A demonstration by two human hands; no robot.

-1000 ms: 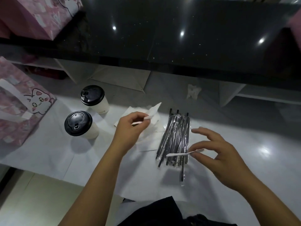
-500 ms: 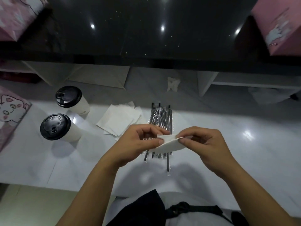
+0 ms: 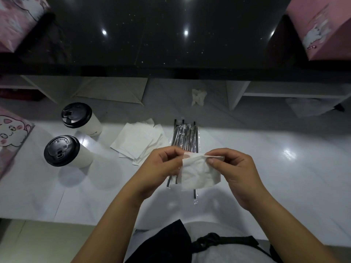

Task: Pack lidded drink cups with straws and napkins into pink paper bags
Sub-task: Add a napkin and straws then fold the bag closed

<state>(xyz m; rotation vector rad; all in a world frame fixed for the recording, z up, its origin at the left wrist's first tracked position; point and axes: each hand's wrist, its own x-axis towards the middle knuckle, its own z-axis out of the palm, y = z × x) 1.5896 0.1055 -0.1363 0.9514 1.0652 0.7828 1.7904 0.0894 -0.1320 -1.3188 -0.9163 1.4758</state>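
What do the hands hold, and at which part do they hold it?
One white napkin, pinched at its upper edge: the left hand at the left corner, the right hand at the right corner.

The glossy white desk (image 3: 266,168) carries two black-lidded paper cups (image 3: 63,151) standing at the left, one farther back. A loose stack of white napkins (image 3: 138,141) lies mid-desk, just left of a bundle of wrapped black straws (image 3: 187,135). A crumpled tissue (image 3: 198,96) lies farther back, and a pink cat-print bag (image 3: 11,133) is at the left edge.
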